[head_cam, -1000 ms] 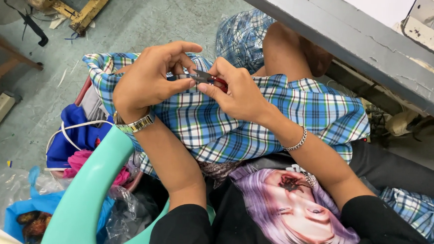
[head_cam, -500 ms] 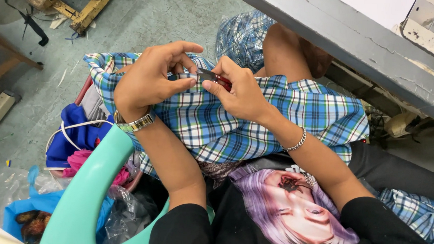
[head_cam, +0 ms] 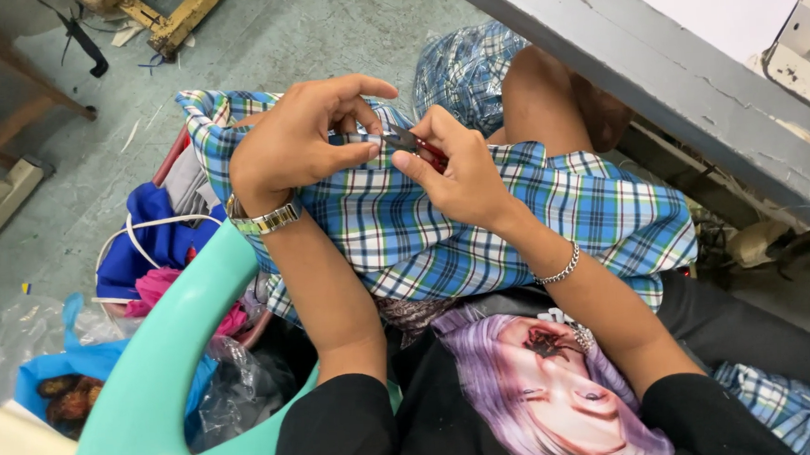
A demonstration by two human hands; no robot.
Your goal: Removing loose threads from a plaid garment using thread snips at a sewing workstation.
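A blue, green and white plaid garment [head_cam: 552, 220] lies across my lap. My left hand [head_cam: 299, 141], with a metal watch on the wrist, pinches an edge of the plaid cloth between thumb and fingers. My right hand [head_cam: 457, 169], a chain bracelet on its wrist, grips small red-handled thread snips [head_cam: 412, 142] whose dark tip touches the pinched cloth edge right beside my left thumb. The two hands are almost touching above the garment.
A turquoise plastic chair arm [head_cam: 172, 369] curves at lower left. Beside it stands a basket of blue and pink cloth [head_cam: 153, 259] and plastic bags [head_cam: 52, 366]. A grey table edge [head_cam: 674, 75] runs along the upper right. Wooden furniture legs [head_cam: 10, 100] stand at upper left.
Both hands stay together on the cloth edge; the right hand with the snips has shifted very slightly against the left fingers. Otherwise nothing moved.
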